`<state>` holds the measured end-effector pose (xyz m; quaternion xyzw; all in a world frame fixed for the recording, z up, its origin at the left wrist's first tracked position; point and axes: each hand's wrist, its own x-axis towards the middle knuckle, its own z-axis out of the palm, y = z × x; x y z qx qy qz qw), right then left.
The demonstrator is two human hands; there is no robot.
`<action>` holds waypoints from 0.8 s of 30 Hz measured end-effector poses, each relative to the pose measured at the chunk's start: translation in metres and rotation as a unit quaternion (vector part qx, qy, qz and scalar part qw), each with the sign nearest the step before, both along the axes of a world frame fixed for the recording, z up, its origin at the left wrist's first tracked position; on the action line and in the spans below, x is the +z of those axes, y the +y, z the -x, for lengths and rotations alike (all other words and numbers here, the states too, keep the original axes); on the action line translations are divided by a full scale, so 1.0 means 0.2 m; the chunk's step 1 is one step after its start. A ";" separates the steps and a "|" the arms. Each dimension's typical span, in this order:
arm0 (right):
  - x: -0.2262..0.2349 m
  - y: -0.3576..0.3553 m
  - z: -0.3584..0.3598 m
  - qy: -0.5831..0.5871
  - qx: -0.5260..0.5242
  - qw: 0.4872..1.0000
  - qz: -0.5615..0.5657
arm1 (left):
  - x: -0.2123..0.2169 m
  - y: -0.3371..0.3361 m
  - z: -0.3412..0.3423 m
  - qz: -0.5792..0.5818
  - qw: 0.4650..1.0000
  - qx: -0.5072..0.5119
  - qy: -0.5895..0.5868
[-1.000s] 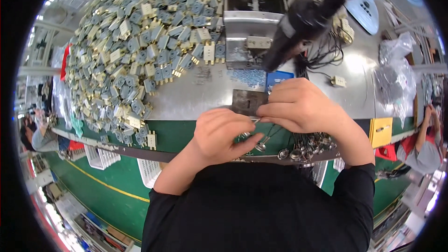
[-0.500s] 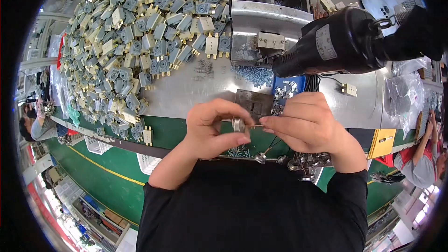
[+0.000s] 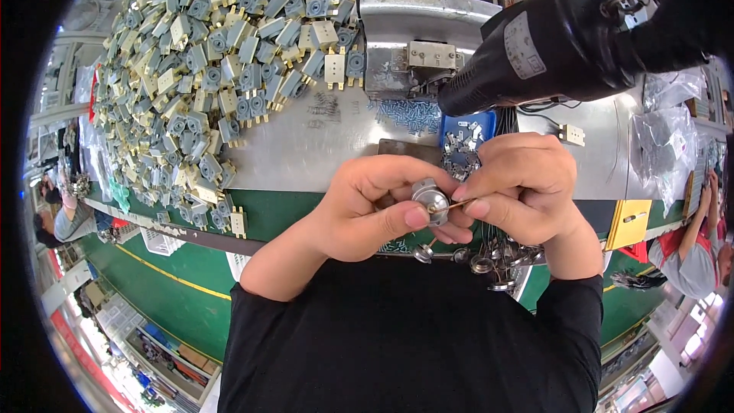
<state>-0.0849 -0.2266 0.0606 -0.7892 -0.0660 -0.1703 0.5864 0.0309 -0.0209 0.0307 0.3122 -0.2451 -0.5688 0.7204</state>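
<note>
Near the centre of the frame, the left hand point(image 3: 375, 210) has its grip closed on a round, silvery metal part with a brass-toned centre point(image 3: 433, 197), its thumb along the near side and its fingers curled behind. Just to the right, the right hand point(image 3: 527, 187) pinches a thin, copper-coloured wire-like piece point(image 3: 459, 203) between thumb and forefinger; this piece runs to the centre of the round part. Both hands are above the front edge of the grey metal bench point(image 3: 290, 153), which has a green strip point(image 3: 290, 210) along it.

Below the hands, right of centre, lies a cluster of round, silvery metal parts with dark leads point(image 3: 497, 260). Directly above the hands sits a blue plastic tray point(image 3: 489, 124) holding small, silvery metal pieces, with a dark, flat metal block point(image 3: 397, 150) to its left, partly hidden by the left hand. Small bluish screws point(image 3: 413, 116) are scattered above the block.

A large heap of grey and cream plastic housings with brass-coloured prongs point(image 3: 222, 53) fills the upper left. A thick, black cylindrical tool point(image 3: 535, 46) slants across the upper right, beside a boxy steel machine point(image 3: 420, 11) at top centre.
</note>
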 end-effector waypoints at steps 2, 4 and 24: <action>0.00 0.00 0.00 -0.003 -0.004 1.000 -0.002 | 0.01 -0.01 -0.01 -0.013 1.000 0.000 -0.006; 0.03 0.00 0.00 0.016 0.000 1.000 0.019 | 0.01 0.02 -0.09 -0.062 0.990 -0.033 -0.126; -0.02 0.08 -0.04 0.220 0.003 0.949 -0.223 | 0.01 0.06 -0.03 -0.032 0.936 0.029 -0.349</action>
